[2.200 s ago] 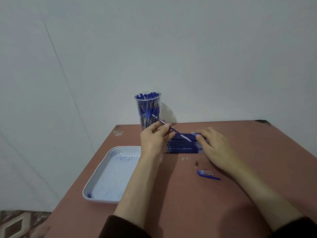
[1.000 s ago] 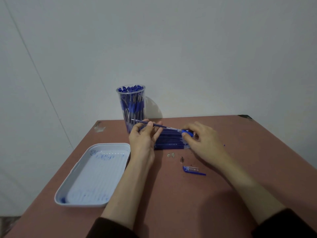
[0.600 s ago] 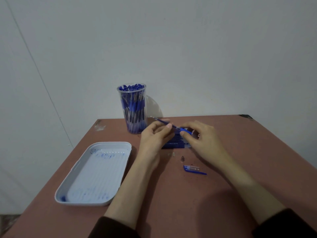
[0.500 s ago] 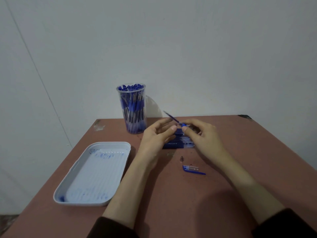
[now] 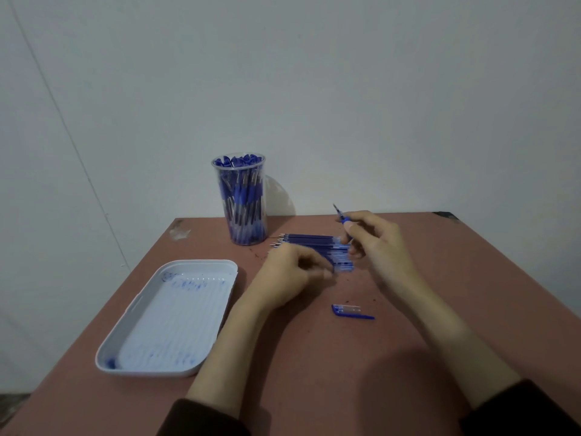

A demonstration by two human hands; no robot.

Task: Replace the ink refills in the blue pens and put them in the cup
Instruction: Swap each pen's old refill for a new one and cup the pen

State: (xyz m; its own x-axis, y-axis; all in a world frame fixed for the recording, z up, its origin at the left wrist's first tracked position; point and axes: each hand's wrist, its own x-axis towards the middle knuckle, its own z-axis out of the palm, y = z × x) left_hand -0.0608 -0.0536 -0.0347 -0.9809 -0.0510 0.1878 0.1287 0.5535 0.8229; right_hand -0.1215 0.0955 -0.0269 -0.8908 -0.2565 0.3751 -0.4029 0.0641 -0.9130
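Now left hand [image 5: 292, 272] off pen [image 5: 342, 217], dropped beside refill row [image 5: 311, 240]; fingers curled, blurred, grip unclear. Right hand [image 5: 380, 247] alone pinches pen, pointing 11 o'clock. Refill probably seated; cap [image 5: 350, 311] unfitted; cup [image 5: 240, 199] at 11 o'clock.

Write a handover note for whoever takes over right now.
Right hand pinches an uncapped pen, thin end up, above the refills.
Left hand: fingers curled at the refills' near edge; can't tell if it holds anything.
Done: cup at the back of the table is packed with pens. A cap lies loose by the right forearm.
To do: probably finish this pen, cap it, put it in the cup.
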